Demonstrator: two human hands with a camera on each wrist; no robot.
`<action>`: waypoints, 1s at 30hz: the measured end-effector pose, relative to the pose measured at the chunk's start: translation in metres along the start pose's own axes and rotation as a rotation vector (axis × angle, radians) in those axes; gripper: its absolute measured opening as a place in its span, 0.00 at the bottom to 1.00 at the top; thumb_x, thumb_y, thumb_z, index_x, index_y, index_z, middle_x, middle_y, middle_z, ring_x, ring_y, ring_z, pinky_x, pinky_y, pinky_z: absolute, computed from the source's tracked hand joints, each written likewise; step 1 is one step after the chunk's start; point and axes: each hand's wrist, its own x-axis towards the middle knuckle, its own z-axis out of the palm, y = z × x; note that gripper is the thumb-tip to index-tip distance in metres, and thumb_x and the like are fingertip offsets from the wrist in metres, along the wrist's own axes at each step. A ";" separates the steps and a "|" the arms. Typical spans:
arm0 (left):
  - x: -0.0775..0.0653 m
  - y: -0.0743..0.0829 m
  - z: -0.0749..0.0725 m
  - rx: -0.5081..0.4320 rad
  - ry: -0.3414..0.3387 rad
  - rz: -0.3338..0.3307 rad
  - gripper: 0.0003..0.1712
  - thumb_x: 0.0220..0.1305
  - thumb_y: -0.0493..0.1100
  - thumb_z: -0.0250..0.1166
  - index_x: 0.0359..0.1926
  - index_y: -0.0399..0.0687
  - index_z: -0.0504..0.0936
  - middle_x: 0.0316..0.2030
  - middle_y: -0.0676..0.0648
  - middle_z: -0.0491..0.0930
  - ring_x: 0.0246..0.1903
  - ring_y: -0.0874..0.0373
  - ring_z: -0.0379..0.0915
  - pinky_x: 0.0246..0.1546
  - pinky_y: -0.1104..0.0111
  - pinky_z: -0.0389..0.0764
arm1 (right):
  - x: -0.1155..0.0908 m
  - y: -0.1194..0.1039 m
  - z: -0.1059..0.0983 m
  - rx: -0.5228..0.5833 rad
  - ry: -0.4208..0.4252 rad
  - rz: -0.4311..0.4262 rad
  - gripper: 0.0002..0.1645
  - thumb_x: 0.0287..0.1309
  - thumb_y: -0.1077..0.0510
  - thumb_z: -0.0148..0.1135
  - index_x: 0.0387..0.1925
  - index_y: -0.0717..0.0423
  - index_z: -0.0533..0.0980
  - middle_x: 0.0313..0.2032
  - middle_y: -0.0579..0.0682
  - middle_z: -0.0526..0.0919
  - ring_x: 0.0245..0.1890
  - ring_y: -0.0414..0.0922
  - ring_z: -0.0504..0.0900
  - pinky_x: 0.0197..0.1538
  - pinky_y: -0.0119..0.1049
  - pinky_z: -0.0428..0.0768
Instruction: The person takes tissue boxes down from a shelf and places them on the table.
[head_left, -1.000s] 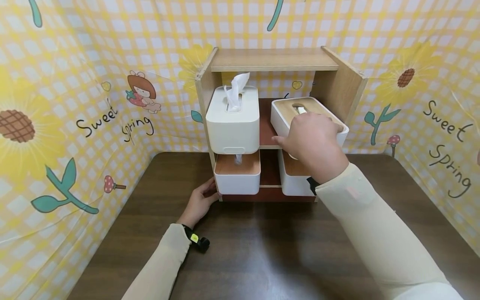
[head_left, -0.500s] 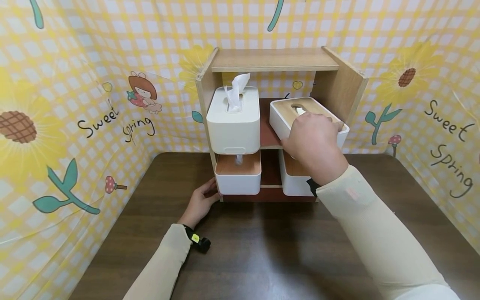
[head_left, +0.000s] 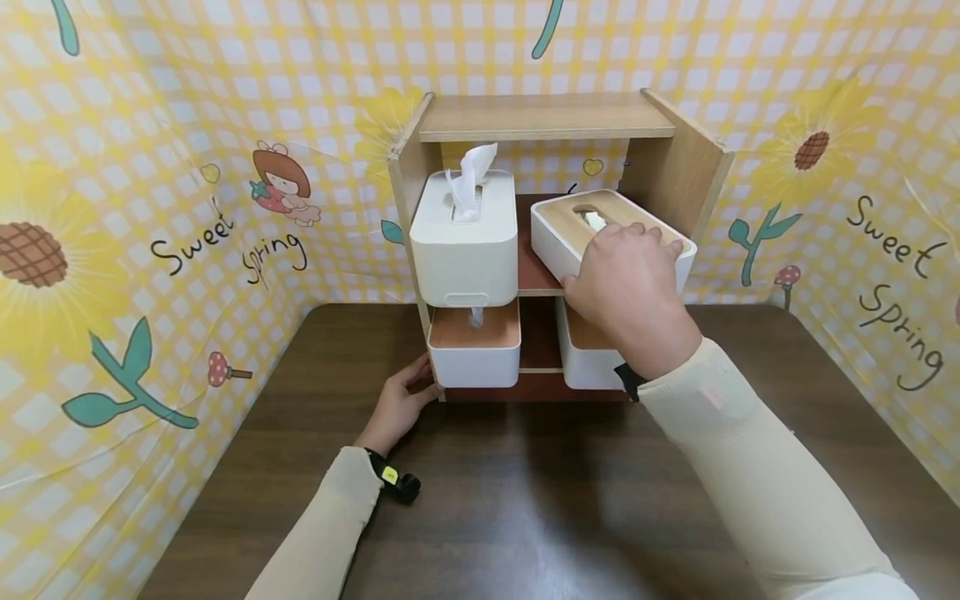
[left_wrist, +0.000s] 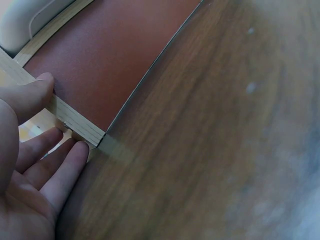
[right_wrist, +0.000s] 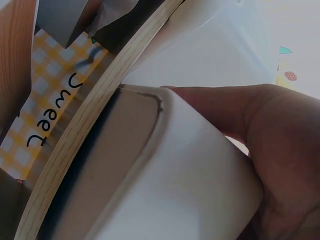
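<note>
My right hand [head_left: 633, 296] grips a white tissue box with a wooden lid [head_left: 566, 210] from above, at the right of the upper shelf. That box stands askew, and a bit of tissue shows in its slot. In the right wrist view my thumb lies against its white side [right_wrist: 200, 165], and its underside looks tilted off the shelf edge [right_wrist: 75, 135]. My left hand [head_left: 400, 408] holds the lower left side panel of the small wooden shelf unit [head_left: 547, 119]; in the left wrist view the thumb [left_wrist: 37, 92] is on one face, the fingers on the other.
A cream tissue box [head_left: 467, 267] with tissue sticking up fills the upper left. Below are two white boxes with wooden lids, left [head_left: 474, 367] and right [head_left: 588, 367]. The unit stands on a dark wooden table [head_left: 480, 500] before a checked cloth [head_left: 322, 75].
The wooden-lidded box has shifted slightly left in my right hand, and the right thumb has drawn in against it. My left hand stays on the panel.
</note>
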 end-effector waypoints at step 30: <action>-0.002 0.004 0.001 0.012 0.010 -0.011 0.33 0.65 0.38 0.66 0.70 0.44 0.67 0.55 0.39 0.78 0.55 0.49 0.73 0.51 0.57 0.74 | -0.020 0.013 -0.006 -0.019 0.018 -0.053 0.40 0.55 0.40 0.58 0.44 0.78 0.70 0.38 0.71 0.73 0.45 0.68 0.72 0.54 0.69 0.62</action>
